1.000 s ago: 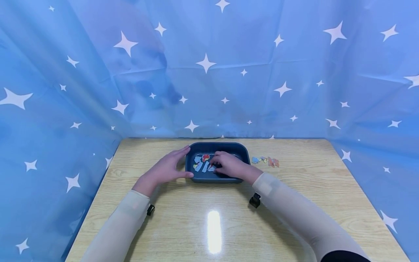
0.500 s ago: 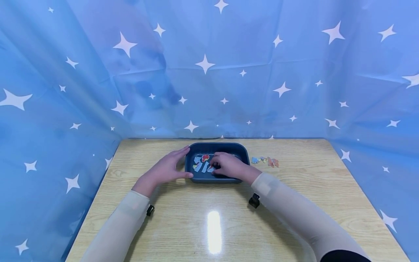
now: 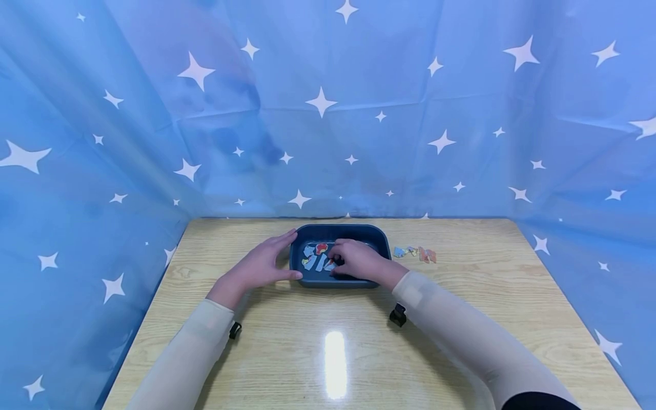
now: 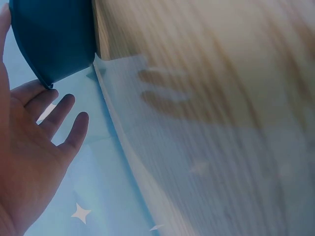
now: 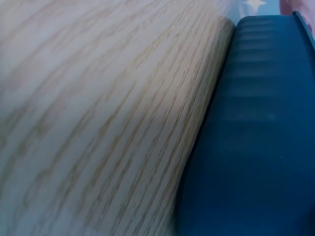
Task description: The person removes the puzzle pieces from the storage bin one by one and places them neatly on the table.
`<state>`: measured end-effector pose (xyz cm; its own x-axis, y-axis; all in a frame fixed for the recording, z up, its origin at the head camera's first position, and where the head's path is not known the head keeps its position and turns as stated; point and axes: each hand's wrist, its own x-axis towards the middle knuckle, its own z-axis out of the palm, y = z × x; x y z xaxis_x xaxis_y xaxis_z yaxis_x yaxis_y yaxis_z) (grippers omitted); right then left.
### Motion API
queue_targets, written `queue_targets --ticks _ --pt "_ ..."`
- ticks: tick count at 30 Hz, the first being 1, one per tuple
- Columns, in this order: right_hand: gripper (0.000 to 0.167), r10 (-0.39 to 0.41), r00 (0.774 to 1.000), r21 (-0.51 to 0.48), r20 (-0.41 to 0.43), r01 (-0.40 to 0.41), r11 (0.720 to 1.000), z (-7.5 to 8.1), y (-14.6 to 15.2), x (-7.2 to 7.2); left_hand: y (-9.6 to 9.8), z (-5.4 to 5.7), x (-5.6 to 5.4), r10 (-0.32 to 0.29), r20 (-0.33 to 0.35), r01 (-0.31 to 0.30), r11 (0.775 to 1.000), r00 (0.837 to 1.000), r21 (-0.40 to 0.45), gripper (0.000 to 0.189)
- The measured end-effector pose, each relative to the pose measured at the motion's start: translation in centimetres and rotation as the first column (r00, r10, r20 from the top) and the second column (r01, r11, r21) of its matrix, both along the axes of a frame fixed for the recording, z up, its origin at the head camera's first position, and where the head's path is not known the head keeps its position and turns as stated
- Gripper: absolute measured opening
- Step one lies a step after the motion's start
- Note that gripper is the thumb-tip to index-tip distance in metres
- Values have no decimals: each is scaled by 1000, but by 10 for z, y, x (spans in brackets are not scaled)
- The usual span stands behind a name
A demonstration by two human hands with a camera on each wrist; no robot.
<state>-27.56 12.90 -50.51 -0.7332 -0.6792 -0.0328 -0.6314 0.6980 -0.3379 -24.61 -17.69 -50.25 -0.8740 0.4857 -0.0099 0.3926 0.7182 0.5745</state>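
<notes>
A dark blue rectangular box (image 3: pixel 323 283) stands on the table with several flat, irregular puzzle pieces inside. My left hand (image 3: pixel 261 265) rests at its left end, thumb and fingers spread apart. In the left wrist view, fingertips (image 4: pixel 48 97) touch the box's edge and the other fingers are loosely extended. Down inside the box, my right hand (image 3: pixel 361 259) has curled fingers and pinches a light puzzle piece (image 3: pixel 330 266) between fingertips and thumb. Left of it lie a pale blue strip (image 3: pixel 321 262) and a red piece (image 3: pixel 321 248). The right wrist view shows only the box's outer wall (image 5: pixel 256 123).
Right of the box, blue-and-yellow puzzle pieces (image 3: pixel 400 251) and orange ones (image 3: pixel 427 255) lie in a row on the wooden table (image 3: pixel 277 353). A blue curtain with white stars (image 3: pixel 369 142) hangs behind and at both sides.
The right fingers have shifted very slightly at the piece in the box. The left hand and the box hold their places.
</notes>
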Motion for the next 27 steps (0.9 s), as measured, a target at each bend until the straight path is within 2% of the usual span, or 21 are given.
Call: queue_targets --ticks 8,15,27 --pt "22 -7 1000 22 -27 8 1000 1 -3 0 1 0 0 3 2 -3 1000 1000 6 108" --pt "18 -16 1000 3 8 16 1000 1 -1 0 1 0 0 1 5 -1 1000 1000 1 109" --pt "26 -26 998 -54 62 29 998 6 13 3 0 -1 -1 -7 -6 7 1000 1000 -4 110"
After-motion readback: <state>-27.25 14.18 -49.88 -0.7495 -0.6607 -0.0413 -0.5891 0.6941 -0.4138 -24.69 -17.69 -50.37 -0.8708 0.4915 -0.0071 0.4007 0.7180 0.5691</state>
